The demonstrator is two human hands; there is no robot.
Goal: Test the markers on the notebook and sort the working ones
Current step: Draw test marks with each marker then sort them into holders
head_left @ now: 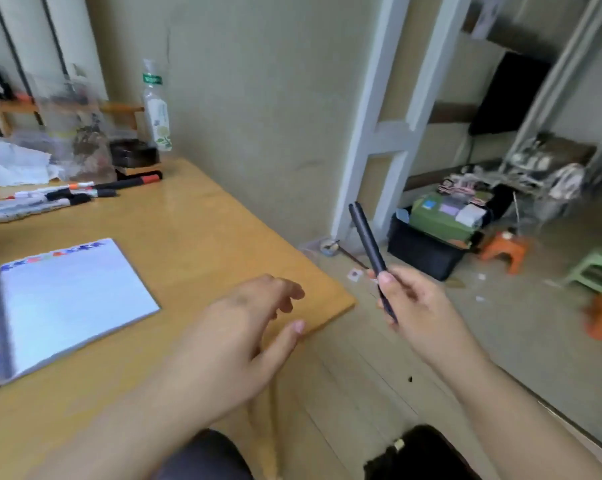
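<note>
Notebook (77,292) top edge already scribbled; right hand (420,306) fingers pinching black marker (368,244) off bench (195,230); left hand (237,337) fingers loosely spread; marker pile (60,199) likely still untested.

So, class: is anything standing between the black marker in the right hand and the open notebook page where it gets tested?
Yes: the left hand hovers over the table corner, between the black marker in the right hand and the notebook.

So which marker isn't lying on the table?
The black marker held in the right hand, out past the table edge. The other markers lie on it, far left.
</note>
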